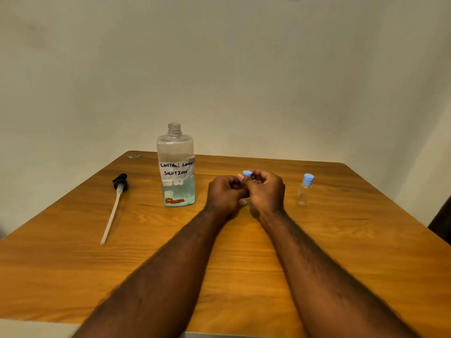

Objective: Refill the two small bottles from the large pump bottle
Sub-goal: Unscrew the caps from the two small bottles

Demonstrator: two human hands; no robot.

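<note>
At the middle of the desk [244, 276], both hands meet around a small bottle [243, 201]; the left hand [225, 192] curls round its body and the right hand [266, 191] pinches its blue cap [247, 173] between thumb and fingers, so each grip is closed on the same bottle; I judge the cap is being worked off, though whether it twists or flips I cannot tell. The second small bottle [304, 191] stands upright and capped, well to the right, and looks empty. The large bottle [176, 167] stands just left of the hands, its neck open, with blue liquid filling roughly the lower part; its pump [117, 203] lies flat on the desk further left, tube toward the viewer.

The small bottles should be light, thin-walled and easily tipped; hold low on the body, not hard enough to squeeze it. The large one will be heavier and may be slick; I would take it round the waist, over the taped label, and pour slowly, since the small necks are narrow and spills are likely.

Almost all of the held bottle is hidden by fingers; only the cap and a clear scrap at the base show; its fill level is unseen. The lower label is too blurred to read.
</note>
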